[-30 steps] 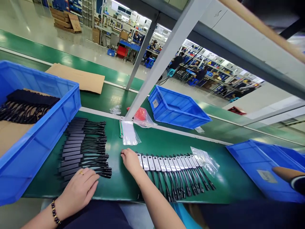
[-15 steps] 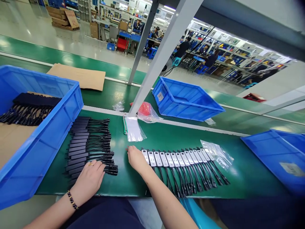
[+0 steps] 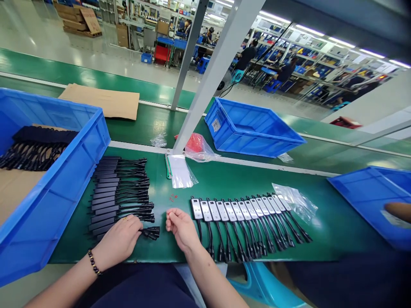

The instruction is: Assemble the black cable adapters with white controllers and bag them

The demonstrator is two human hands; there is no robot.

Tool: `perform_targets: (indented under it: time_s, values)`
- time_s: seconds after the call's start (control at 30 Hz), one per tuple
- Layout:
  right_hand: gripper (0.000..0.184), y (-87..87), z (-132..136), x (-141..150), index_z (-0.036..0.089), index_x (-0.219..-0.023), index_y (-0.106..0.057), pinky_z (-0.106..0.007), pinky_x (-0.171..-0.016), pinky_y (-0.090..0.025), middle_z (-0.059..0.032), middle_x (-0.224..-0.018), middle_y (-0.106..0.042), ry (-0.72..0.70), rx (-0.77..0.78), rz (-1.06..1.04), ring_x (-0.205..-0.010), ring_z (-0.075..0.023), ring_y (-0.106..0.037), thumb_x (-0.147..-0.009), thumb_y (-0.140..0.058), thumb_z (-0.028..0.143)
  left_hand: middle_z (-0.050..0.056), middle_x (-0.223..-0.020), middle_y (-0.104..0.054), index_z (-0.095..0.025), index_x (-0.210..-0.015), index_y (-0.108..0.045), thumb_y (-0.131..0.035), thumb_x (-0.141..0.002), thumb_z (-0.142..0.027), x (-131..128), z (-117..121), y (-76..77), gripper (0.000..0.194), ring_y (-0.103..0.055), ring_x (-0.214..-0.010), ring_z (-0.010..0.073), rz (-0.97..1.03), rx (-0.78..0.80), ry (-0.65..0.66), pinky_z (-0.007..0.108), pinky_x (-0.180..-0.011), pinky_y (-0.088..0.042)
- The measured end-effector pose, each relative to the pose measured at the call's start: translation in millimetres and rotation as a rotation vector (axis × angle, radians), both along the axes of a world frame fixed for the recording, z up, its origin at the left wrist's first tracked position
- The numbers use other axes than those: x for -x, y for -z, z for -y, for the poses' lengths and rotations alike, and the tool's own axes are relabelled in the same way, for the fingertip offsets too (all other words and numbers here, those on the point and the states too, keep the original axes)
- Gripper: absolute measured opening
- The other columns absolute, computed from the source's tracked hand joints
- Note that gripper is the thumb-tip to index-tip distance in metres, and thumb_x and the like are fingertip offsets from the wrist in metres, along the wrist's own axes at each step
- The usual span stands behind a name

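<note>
My right hand [image 3: 181,227] is now back from the red bits [image 3: 174,197] at its 12 o'clock, fingertips pinched, perhaps on 1. My left hand [image 3: 123,234] covers black cables [image 3: 141,184] at my 11 o'clock, grip unclear.

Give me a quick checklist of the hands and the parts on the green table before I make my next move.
1. Left hand at the black devices: ok, over the nearest ones.
2. All black devices in plain sight: not ok, the left hand partly covers the nearest.
3. Right hand holding a red bit: cannot tell, its fingertips are pinched together.
4. Red bits gathered together: not ok, they lie scattered just beyond the right hand.
5. Silver-faced devices in a row: ok, side by side.
</note>
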State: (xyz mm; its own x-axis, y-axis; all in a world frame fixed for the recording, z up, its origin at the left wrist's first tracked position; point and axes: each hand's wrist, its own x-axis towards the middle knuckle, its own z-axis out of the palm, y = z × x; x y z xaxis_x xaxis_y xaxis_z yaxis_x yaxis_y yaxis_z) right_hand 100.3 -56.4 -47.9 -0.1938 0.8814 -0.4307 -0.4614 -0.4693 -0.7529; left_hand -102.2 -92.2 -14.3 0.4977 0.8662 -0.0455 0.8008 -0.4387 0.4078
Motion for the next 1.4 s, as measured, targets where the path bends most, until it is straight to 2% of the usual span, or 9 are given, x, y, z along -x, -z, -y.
perform_targets:
  time_s: [0.13,0.3,0.43,0.53,0.63,0.73,0.97,1.13,1.4]
  values:
    - [0.023,2.7,18,18,0.014,-0.074,-0.058,-0.018,-0.043,-0.040,0.0024,-0.062,-0.053,-0.024,0.075,-0.199,-0.046,-0.0053,-0.046,-0.066,-0.071,0.030,0.005,-0.085,-0.055,-0.019,-0.092,-0.051,-0.035,-0.080,-0.009,-4,-1,-5.1,0.022,-0.052,-0.083,0.0194,0.037,0.056,-0.038,0.035,-0.078,-0.042]
    - [0.023,3.4,23,29,0.013,-0.071,-0.058,-0.017,-0.046,-0.043,0.0016,-0.063,-0.055,-0.032,0.092,-0.268,-0.047,-0.0049,-0.049,-0.064,-0.073,0.029,0.008,-0.101,-0.058,-0.022,-0.123,-0.037,-0.047,-0.074,-0.013,-24,-5,-3.5,0.052,-0.052,-0.093,0.0229,0.108,0.076,0.002,0.041,-0.085,-0.039]
    - [0.021,6.5,18,24,0.013,-0.070,-0.059,-0.017,-0.048,-0.045,0.0014,-0.060,-0.056,0.051,0.068,-0.253,-0.047,-0.0056,-0.050,-0.066,-0.072,0.028,0.007,-0.105,-0.059,-0.024,-0.128,-0.030,-0.040,-0.075,-0.009,-36,-13,-0.1,0.055,-0.055,-0.094,0.0190,0.287,0.250,-0.011,0.034,-0.082,-0.043]
    - [0.020,7.7,13,15,0.013,-0.076,-0.061,-0.018,-0.047,-0.046,0.0009,-0.061,-0.058,0.121,0.073,-0.238,-0.047,-0.0067,-0.051,-0.064,-0.073,0.025,0.003,-0.098,-0.060,-0.025,-0.116,-0.043,-0.041,-0.079,-0.015,-38,-21,-3.8,0.038,-0.056,-0.089,0.0164,0.392,0.374,-0.054,0.029,-0.078,-0.043]
    - [0.022,7.1,10,7,0.011,-0.078,-0.063,-0.018,-0.047,-0.047,-0.0010,-0.063,-0.060,0.118,0.096,-0.229,-0.050,-0.0079,-0.053,-0.061,-0.074,0.022,0.000,-0.082,-0.059,-0.021,-0.089,-0.055,-0.042,-0.082,-0.027,-37,-28,-8.4,0.016,-0.054,-0.077,0.0153,0.414,0.440,-0.096,0.027,-0.072,-0.042]
    - [0.021,6.8,11,5,0.012,-0.076,-0.063,-0.018,-0.046,-0.047,-0.0015,-0.062,-0.061,0.088,0.107,-0.227,-0.049,-0.0083,-0.054,-0.061,-0.074,0.020,-0.001,-0.072,-0.055,-0.018,-0.073,-0.055,-0.037,-0.084,-0.031,-36,-35,-7.6,0.024,-0.050,-0.069,0.0138,0.436,0.490,-0.131,0.025,-0.066,-0.040]
    - [0.021,8.3,13,8,0.010,-0.074,-0.064,-0.019,-0.045,-0.047,-0.0034,-0.061,-0.063,0.016,0.070,-0.161,-0.047,-0.0091,-0.056,-0.062,-0.073,0.024,-0.002,-0.070,-0.056,-0.016,-0.081,-0.057,-0.050,-0.074,-0.024,-32,-43,-1.0,0.013,-0.048,-0.065,0.0122,0.646,0.704,-0.214,0.023,-0.062,-0.038]
    - [0.020,4.2,14,12,0.012,-0.071,-0.062,-0.020,-0.044,-0.046,-0.0022,-0.059,-0.063,-0.006,-0.011,-0.052,-0.045,-0.0092,-0.055,-0.061,-0.073,0.025,-0.004,-0.062,-0.053,-0.016,-0.080,-0.053,-0.047,-0.076,-0.024,-33,-41,-2.0,0.011,-0.041,-0.052,0.0085,0.697,0.755,-0.247,0.021,-0.050,-0.032]
    - [0.017,1.9,13,19,0.015,-0.067,-0.056,-0.017,-0.042,-0.042,0.0023,-0.053,-0.057,-0.062,-0.145,0.182,-0.042,-0.0068,-0.050,-0.068,-0.066,0.028,-0.003,-0.060,-0.054,-0.018,-0.068,-0.042,-0.048,-0.076,-0.028,-35,-41,0.0,0.015,-0.047,-0.056,0.0104,0.695,0.729,-0.260,0.023,-0.054,-0.035]
